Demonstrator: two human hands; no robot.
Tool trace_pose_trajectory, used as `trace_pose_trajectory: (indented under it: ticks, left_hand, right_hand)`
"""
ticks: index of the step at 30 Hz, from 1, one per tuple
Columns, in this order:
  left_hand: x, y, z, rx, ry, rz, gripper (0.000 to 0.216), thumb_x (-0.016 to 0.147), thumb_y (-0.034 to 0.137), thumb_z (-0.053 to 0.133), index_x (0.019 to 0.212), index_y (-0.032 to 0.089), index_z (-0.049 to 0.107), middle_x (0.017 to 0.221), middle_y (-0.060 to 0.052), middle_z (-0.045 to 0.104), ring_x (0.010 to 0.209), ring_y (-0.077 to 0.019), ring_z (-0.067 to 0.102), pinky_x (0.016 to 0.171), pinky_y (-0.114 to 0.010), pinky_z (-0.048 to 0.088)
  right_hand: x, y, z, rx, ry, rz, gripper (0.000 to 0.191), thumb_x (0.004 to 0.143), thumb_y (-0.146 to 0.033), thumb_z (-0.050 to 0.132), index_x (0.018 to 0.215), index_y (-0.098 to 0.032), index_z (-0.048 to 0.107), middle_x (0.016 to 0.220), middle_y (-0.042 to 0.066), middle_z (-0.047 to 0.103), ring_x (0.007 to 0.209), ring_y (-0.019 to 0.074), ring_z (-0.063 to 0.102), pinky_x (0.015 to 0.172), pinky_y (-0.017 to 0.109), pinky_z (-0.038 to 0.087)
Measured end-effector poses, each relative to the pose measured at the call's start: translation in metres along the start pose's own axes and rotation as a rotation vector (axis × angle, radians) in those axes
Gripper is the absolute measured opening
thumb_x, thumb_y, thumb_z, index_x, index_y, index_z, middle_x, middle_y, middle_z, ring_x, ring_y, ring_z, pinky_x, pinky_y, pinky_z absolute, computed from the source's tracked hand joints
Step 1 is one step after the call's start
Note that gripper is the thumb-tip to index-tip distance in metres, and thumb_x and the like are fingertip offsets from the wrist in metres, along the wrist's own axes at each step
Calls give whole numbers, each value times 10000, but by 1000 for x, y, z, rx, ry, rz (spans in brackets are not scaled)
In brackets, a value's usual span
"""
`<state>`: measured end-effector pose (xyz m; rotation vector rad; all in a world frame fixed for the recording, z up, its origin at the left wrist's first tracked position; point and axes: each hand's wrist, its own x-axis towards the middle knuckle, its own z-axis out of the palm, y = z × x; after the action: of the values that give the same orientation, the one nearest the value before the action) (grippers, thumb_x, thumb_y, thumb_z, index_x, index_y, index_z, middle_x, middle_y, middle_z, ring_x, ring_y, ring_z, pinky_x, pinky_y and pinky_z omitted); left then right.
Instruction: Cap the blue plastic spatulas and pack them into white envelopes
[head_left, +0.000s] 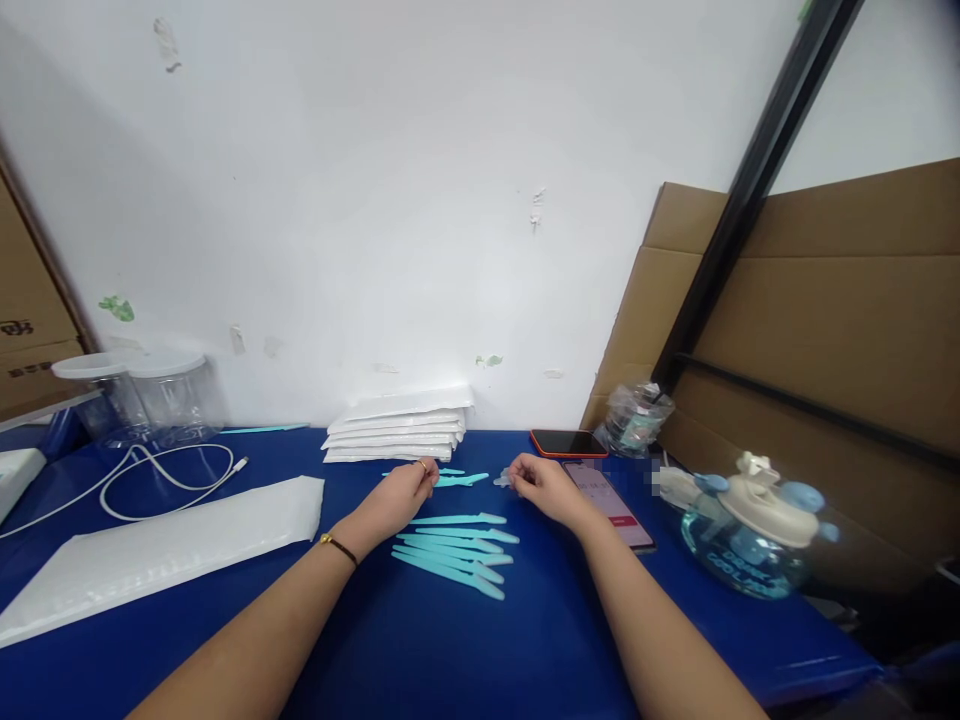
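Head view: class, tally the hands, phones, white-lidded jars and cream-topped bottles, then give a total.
Hands: 2
Phones: 2
White-lidded jars: 2
Cream-topped bottle: 1
Total: 7

On the table (551, 640), the left hand (409, 491) hides part of some turquoise razors (469, 481); a clear piece (500, 480) by the right hand (541, 482) is too small to identify. Toward the table's right edge, the right forearm (649, 610) covers part of a phone (613, 499); toward the left, a padded envelope (176, 548) is cut off.
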<state>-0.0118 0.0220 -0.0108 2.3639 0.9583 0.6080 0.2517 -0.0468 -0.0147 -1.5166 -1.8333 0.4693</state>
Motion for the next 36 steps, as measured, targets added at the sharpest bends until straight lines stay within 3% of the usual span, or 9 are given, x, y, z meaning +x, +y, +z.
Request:
trace_pose_trajectory:
  ticks: [4, 13, 19, 22, 27, 32, 36]
  left_hand:
    - [1, 1, -1, 36, 0, 4, 209, 879, 315, 301, 784, 201, 448, 701, 4, 539, 624, -135, 491, 594, -245, 353]
    - [1, 3, 1, 67, -2, 4, 222, 883, 329, 308, 806, 199, 471, 680, 15, 524, 590, -123, 451, 549, -233, 330]
    - [-1, 8, 6, 3, -73, -21, 250, 890, 352, 314, 848, 197, 505, 745, 8, 593, 614, -117, 496, 560, -222, 364]
    - [0, 8, 5, 137, -64, 13, 235, 863, 348, 390, 826, 199, 567, 794, -10, 605, 699, -137, 533, 623, -239, 388]
    - [3, -3, 1, 386, 79, 23, 232, 840, 301, 464, 1013, 229, 600, 1035, -53, 586, 1012, -211, 503, 837, -316, 382]
    - [5, -16, 1, 471, 87, 20, 251, 839, 316, 478, 1047, 263, 609, 1059, -50, 574, 1040, -224, 478, 842, -333, 376]
    - [6, -14, -1, 481, 60, 28, 173, 820, 311, 507, 888, 230, 643, 930, -48, 598, 970, -217, 498, 810, -313, 371]
  right_hand:
    - [2, -2, 4, 185, 20, -26, 152, 816, -279, 492, 865, -165, 578, 725, 14, 610, 653, 124, 562, 602, 230, 426]
    - [2, -9, 10, 287, 26, -18, 187, 795, -320, 558, 874, -161, 616, 742, 27, 636, 677, 136, 593, 651, 253, 463]
    - [0, -12, 16, 381, -94, 28, 242, 758, -357, 610, 877, -149, 646, 684, 19, 646, 641, 140, 609, 626, 251, 466]
    - [1, -7, 11, 234, -85, 12, 239, 775, -341, 591, 917, -162, 661, 728, 27, 654, 655, 145, 595, 622, 255, 460]
    - [4, 11, 0, -216, 108, -39, 188, 786, -145, 520, 892, -190, 670, 852, 39, 600, 733, 148, 562, 705, 276, 443]
    - [6, 19, 0, -332, 9, -56, 232, 784, -104, 524, 929, -225, 659, 924, 34, 547, 814, 147, 561, 761, 264, 430]
    - [6, 13, 3, -377, -39, -76, 94, 799, -163, 556, 821, -194, 642, 897, 32, 547, 809, 145, 565, 760, 253, 426]
